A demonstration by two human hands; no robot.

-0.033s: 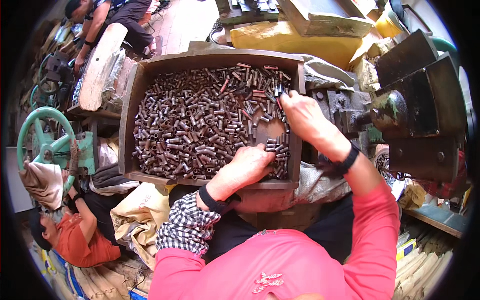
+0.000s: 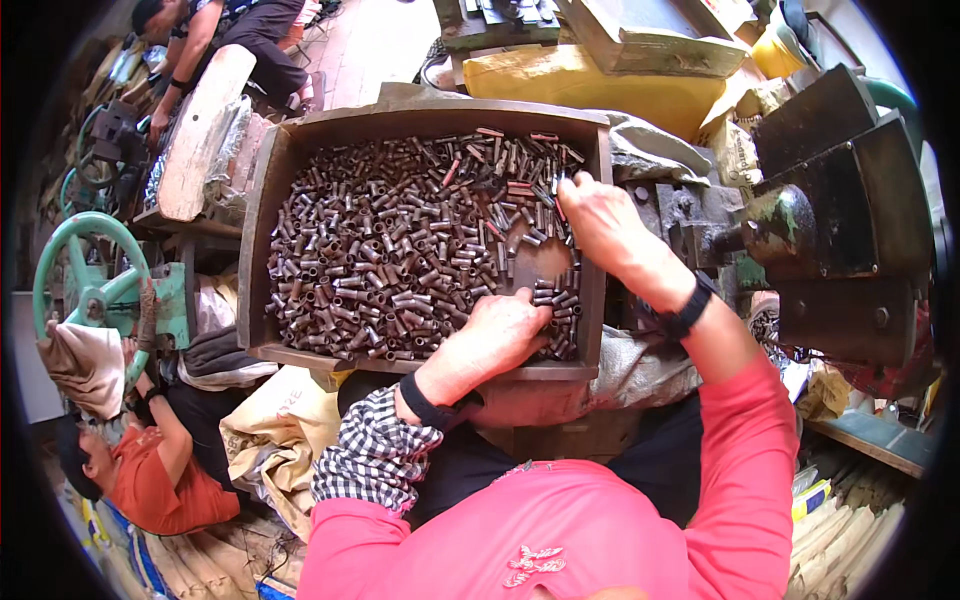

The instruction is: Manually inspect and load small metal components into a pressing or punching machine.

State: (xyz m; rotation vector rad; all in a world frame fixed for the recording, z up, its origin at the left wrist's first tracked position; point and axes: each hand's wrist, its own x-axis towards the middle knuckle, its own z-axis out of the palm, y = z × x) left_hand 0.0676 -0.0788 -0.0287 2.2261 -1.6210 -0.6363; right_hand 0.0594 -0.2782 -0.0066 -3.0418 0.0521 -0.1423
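Note:
A wooden tray (image 2: 262, 230) in front of me is heaped with short, dark metal tubes (image 2: 370, 240). Some slimmer pieces, a few of them reddish, lie in its far right corner. My right hand (image 2: 610, 222) reaches over the tray's right side, thumb and fingers pinched together beside those slim pieces; what the fingertips hold is too small to tell. Lower down, my left hand (image 2: 497, 332) rests on the tubes in the near right part with its fingers curled in and their tips partly hidden. Between the hands, a patch of the tray's bottom shows through.
Dark machinery (image 2: 830, 220) stands close on the right. A green handwheel (image 2: 92, 300) with a cloth on it is at the left, near a person in an orange shirt (image 2: 170, 480). Another person works at far left. A yellow sack (image 2: 590, 85) lies behind the tray.
My right hand has shifted very slightly at the tray's right side, fingers still pinched. The left hand stays in place on the tubes.

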